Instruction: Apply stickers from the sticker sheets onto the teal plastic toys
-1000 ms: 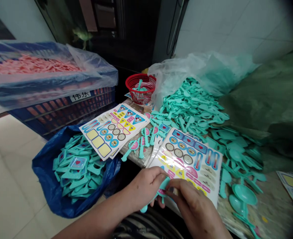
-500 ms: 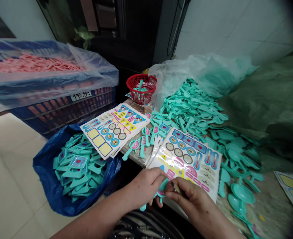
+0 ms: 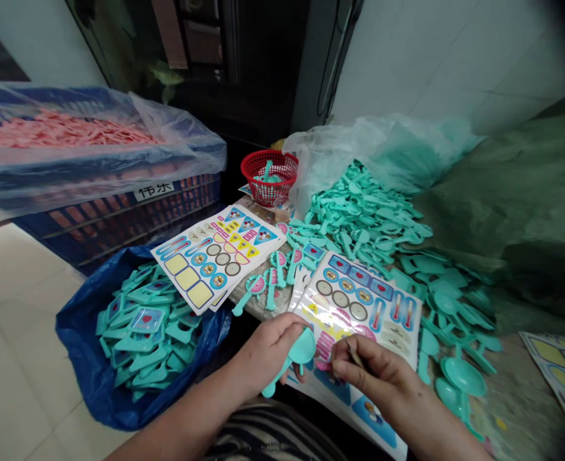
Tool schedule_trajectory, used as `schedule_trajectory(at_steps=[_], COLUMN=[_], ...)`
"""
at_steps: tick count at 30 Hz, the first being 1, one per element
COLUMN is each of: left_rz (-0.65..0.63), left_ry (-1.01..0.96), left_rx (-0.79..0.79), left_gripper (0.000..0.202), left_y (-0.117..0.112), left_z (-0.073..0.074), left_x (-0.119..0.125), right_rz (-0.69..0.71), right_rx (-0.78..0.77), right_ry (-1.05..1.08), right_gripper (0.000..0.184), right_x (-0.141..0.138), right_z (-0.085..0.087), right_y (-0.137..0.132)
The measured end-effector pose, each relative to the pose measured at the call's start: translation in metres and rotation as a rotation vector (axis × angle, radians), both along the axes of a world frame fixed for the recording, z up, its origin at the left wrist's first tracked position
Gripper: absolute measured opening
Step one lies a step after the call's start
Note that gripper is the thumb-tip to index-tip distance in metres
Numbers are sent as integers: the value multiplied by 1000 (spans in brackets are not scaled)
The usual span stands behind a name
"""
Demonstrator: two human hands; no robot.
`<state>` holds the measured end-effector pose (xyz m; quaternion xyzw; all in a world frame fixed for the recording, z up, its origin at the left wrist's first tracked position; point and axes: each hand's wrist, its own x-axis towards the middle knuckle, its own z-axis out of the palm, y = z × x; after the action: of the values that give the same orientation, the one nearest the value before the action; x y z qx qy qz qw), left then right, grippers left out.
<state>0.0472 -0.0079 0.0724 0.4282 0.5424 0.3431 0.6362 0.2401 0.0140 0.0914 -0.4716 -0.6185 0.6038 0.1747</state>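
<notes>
I have my left hand [image 3: 268, 354] closed around a teal plastic toy [image 3: 292, 363], its long axis slanting up-right so the round head [image 3: 303, 347] lies just beside my right hand [image 3: 376, 372], which pinches a slim pointed tool [image 3: 356, 354] over the sticker sheet [image 3: 359, 314].

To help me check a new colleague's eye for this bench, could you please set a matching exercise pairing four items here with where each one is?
Items:
1. teal toy spoon
2. pink plastic pieces
3. teal piece with a heart sticker
4. red mesh basket

Places:
A. in a blue plastic bag
B. in the left hand
C. beside the heap of teal pieces
D. under clear plastic in a blue crate

Pairs: 1-B, 2-D, 3-A, 4-C
</notes>
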Motion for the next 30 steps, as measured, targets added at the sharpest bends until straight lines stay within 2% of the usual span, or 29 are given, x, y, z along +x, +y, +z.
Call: schedule_trajectory(at_steps=[3,6,10,19,27,30], left_rz=[57,32,-36,-63,40,86], left_ry=[-177,-211,-101,115,211,209], left_rx=[-35,-39,-43,-6,68,45], left_gripper=[32,35,43,27,25,27], left_y=[0,0,-2,-4,-2,-1], left_z=[-3,-2,3,14,5,5], left_x=[0,2,5,10,11,9], right_rz=[-26,-10,57,117,28,-44], right_rx=[64,125,222,420,500,509], right_ry=[60,87,-24,-158,-104,-55], right_gripper=[27,26,23,22,8,21], right_x=[0,0,0,-4,-9,-9], right_z=[-2,-2,1,0,-3,-4], right_y=[2,5,7,5,-1,-3])
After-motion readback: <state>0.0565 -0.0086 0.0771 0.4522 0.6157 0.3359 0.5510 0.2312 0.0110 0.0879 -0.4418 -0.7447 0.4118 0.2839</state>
